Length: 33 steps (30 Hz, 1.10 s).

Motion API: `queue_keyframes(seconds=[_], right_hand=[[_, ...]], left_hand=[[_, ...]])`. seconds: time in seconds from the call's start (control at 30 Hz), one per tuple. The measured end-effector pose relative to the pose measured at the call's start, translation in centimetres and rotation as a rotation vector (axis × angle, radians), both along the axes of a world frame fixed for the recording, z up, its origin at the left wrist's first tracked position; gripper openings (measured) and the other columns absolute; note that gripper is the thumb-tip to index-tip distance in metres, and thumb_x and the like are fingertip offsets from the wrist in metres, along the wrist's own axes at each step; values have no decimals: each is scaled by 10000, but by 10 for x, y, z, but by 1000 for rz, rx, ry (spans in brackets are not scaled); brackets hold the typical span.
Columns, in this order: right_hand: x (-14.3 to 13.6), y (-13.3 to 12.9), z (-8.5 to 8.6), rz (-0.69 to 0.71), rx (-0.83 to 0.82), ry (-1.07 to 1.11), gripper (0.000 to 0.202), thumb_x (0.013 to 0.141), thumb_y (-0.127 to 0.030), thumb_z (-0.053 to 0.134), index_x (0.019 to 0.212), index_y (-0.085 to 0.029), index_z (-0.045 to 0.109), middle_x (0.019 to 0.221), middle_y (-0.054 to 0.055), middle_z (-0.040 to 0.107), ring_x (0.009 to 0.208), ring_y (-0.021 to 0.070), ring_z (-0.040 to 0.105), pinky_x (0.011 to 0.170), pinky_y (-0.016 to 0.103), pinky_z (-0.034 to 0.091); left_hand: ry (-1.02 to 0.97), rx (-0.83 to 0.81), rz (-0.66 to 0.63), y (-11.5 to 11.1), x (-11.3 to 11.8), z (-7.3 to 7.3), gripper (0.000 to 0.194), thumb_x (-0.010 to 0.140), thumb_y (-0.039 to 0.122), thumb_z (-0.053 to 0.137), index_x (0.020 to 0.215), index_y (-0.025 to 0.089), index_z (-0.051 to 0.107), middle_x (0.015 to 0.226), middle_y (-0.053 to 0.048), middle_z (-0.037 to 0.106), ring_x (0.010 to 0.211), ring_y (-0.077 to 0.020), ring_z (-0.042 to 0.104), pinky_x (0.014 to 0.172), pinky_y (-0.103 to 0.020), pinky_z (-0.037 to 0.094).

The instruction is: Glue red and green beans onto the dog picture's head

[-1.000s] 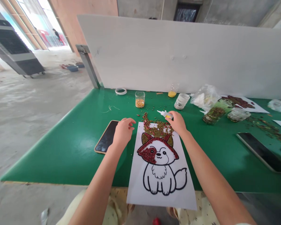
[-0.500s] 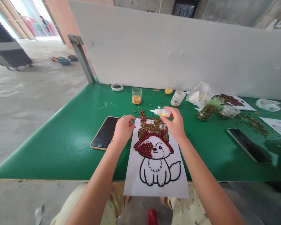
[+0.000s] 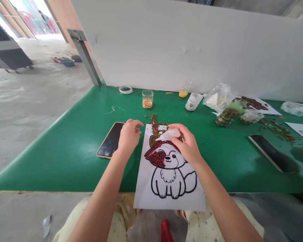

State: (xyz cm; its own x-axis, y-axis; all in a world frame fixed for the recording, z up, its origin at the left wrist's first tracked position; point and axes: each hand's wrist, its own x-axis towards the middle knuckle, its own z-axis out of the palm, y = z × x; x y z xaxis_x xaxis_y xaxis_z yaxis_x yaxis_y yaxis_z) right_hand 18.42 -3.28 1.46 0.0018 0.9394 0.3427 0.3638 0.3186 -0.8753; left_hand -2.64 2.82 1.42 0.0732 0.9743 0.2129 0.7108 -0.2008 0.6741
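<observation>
1. Right hand (image 3: 189, 144): fingers wrapped around small white glue bottle (image 3: 169, 134), thumb on top; nozzle aimed left, just above the drawn hat.
2. Left hand (image 3: 128, 136): fingers loosely curled, narrow gap between thumb and fingertips, holding nothing visible; resting at left edge of paper sheet (image 3: 169, 195).
3. Sheet on green table (image 3: 65, 158), lower edge hanging past the near rim; dog outline, hat partly filled with red seeds.
4. Loose seed pile (image 3: 156, 122) at sheet's top edge.
5. Phone (image 3: 110, 140) just left of left hand.
</observation>
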Motion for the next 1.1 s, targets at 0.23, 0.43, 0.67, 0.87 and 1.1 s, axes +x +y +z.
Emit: queue_keyframes(seconds=[0.23,0.43,0.67,0.87,1.1], right_hand=[[-8,-1,-3,-10,46,133,457,805,-200,564,1228,-277,407,1069,42,622,965,190,596,861,384,483],[-10,-1,4,-27,89,139,469,805,-201,579,1229,-281,393,1085,46,613,991,199,599,872,393,495],[-16,-3,7,-3,150,71,422,817,-200,581,1208,-282,446,1103,48,612,1039,212,597,903,416,501],[-18,-4,5,-5,164,115,453,825,-208,601,1233,-319,439,1131,36,609,1003,199,624,885,406,536],[-16,-2,4,87,77,162,290,852,-272,586,1138,-297,544,1147,23,627,1058,197,612,953,416,501]], left_hand=[[20,34,-24,4,-5,-3,342,683,-18,422,851,175,650,984,-50,575,809,-140,613,730,-245,509],[-124,46,-69,0,2,3,348,734,47,466,1020,182,610,1016,-54,607,811,-138,629,770,-284,525],[-339,-196,-636,-20,24,22,355,724,175,607,1078,203,620,1095,-45,646,1009,-165,594,879,-300,481],[-296,-57,-439,-28,38,22,196,725,328,674,818,156,660,836,-29,661,775,-138,571,707,-256,452],[-392,-213,-535,-24,30,22,163,770,287,600,798,132,645,767,-33,627,700,-120,552,653,-252,456]])
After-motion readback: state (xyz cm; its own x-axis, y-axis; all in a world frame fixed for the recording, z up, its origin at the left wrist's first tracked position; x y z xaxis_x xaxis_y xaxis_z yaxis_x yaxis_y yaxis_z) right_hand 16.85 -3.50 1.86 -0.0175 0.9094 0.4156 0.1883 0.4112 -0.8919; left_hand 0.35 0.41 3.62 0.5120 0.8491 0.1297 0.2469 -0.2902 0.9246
